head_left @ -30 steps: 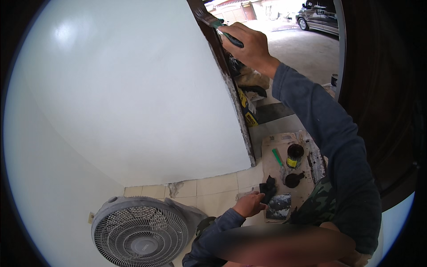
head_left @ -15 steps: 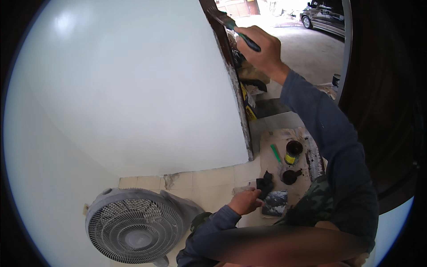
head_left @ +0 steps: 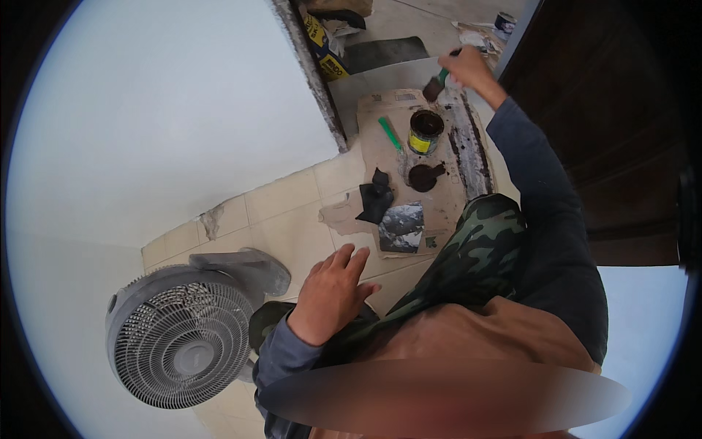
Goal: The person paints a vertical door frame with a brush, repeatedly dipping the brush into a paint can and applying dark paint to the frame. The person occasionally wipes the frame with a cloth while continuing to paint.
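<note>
My right hand [head_left: 474, 73] grips a green-handled brush [head_left: 433, 88], its bristles dark brown, above and slightly behind an open can [head_left: 425, 134] of dark paint on a cardboard sheet [head_left: 444, 222]. My left hand [head_left: 329, 293] is open, fingers bent and apart, low over my camouflage-clad leg, holding nothing. In front of the can lies a dark, paint-covered lid [head_left: 422, 178]; to its left, a green-handled tool [head_left: 389, 134]. A crumpled black cloth [head_left: 374, 203] and a blotchy grey-silver sheet [head_left: 401, 228] lie on the cardboard's near part, beyond my left hand.
A grey floor fan [head_left: 183, 336] stands at lower left on beige tiles [head_left: 281, 219]. The white wall [head_left: 168, 102] ends at a rough, stained edge beside the doorway. A dark door [head_left: 599, 161] is on the right. Yellow-labelled packages [head_left: 318, 40] and another can [head_left: 504, 22] lie beyond the threshold.
My right hand has brought the brush down from the upper door frame to above the paint can. The view has tilted downward. My left hand has drawn back from the black cloth, fingers now apart.
</note>
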A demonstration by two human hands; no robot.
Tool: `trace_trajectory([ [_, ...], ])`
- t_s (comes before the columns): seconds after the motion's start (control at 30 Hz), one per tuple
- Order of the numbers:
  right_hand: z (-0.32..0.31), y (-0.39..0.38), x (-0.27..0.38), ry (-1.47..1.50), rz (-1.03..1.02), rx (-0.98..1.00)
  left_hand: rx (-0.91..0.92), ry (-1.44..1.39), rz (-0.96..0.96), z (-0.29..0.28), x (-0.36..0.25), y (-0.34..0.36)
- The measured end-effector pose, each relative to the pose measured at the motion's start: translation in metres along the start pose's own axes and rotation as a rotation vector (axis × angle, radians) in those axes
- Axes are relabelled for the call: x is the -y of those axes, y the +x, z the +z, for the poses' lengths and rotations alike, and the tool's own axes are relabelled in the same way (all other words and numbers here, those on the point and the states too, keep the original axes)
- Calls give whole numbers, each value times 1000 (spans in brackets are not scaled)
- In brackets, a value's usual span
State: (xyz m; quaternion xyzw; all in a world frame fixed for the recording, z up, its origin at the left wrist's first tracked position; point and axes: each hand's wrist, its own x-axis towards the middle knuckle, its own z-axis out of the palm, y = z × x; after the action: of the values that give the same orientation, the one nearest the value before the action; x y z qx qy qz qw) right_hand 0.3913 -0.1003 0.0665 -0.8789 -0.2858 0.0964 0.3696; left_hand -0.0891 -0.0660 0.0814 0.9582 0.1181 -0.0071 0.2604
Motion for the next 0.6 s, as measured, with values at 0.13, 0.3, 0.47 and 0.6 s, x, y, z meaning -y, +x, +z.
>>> trace_trajectory([
  [0.13,67,19,-85,-88,50,78,27,27,-57,2,-9,-6],
  [0.3,137,17,-136,-235,11,105,139,43,-196,9,-8,-14],
  [0.47,126,15,-142,-98,9,188,145,-21,-223,11,-6,-24],
  [0.6,104,-18,-145,-155,-194,235,121,33,-178,15,0,-25],
])
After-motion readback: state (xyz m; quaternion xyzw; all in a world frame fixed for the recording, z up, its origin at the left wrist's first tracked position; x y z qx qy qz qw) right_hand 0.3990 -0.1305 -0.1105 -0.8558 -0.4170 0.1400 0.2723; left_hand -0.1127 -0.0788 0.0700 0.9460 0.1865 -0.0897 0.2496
